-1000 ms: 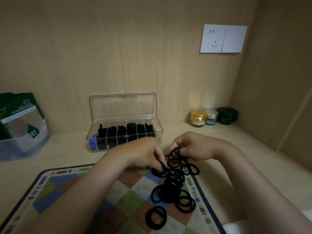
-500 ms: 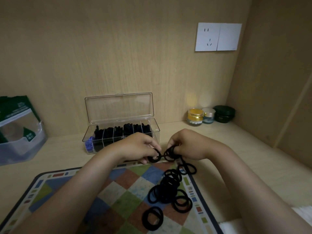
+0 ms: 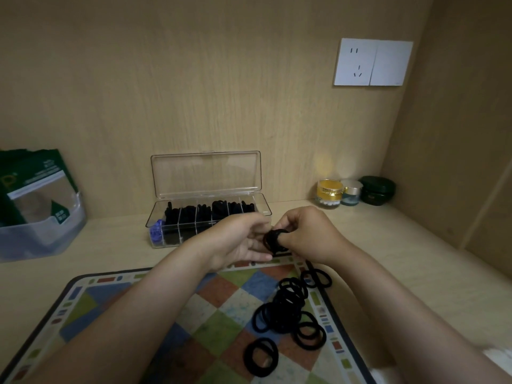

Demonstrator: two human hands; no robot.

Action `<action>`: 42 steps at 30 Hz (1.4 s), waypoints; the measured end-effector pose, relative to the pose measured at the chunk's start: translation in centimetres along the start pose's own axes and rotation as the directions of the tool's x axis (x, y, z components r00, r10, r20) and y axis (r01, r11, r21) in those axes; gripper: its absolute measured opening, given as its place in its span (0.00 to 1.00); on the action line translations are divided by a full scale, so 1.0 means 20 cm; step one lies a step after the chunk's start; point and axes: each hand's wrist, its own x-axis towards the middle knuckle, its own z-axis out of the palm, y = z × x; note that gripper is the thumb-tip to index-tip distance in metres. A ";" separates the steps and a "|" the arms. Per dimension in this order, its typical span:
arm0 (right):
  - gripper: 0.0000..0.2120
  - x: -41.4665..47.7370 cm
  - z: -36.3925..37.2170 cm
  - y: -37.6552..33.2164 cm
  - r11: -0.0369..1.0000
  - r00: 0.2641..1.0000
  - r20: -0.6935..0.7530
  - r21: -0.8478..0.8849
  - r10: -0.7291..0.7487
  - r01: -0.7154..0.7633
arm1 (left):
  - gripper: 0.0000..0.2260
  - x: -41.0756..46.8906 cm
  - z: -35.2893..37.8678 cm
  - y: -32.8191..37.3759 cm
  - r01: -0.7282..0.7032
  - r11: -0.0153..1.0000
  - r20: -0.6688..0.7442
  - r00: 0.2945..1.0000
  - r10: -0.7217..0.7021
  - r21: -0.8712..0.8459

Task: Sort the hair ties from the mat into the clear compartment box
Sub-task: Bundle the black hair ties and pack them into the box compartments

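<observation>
Black hair ties (image 3: 274, 241), bunched upright over the mat (image 3: 219, 314) at its far edge, are pinched by the right hand (image 3: 308, 236); the left hand (image 3: 236, 240) grip: cannot tell.

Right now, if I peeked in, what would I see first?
The left hand and right hand meet in the middle on a small bunch of black hair ties. Nearer, a pile of black ties lies on the colourful checked mat. Behind stands the open clear box, already holding black ties.

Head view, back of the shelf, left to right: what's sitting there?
Plastic bin holding a green pouch → clear compartment box → gold jar → silver-lidded jar → dark green case.
</observation>
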 end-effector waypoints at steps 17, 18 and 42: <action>0.08 -0.05 -0.23 0.03 0.988 0.910 0.413 -0.115 -0.044 0.100 | 0.12 0.01 -0.04 -0.04 -0.043 0.920 -0.043 0.997 0.065 0.390; 0.09 -0.06 -0.24 0.03 0.985 0.881 0.473 -0.153 -0.003 0.085 | 0.13 0.00 -0.04 -0.04 -0.044 0.919 -0.044 0.997 0.066 0.391; 0.09 -0.08 -0.33 0.11 0.943 0.799 0.553 -0.327 0.236 -0.052 | 0.12 -0.06 0.06 -0.08 -0.131 0.852 -0.134 0.964 0.228 0.506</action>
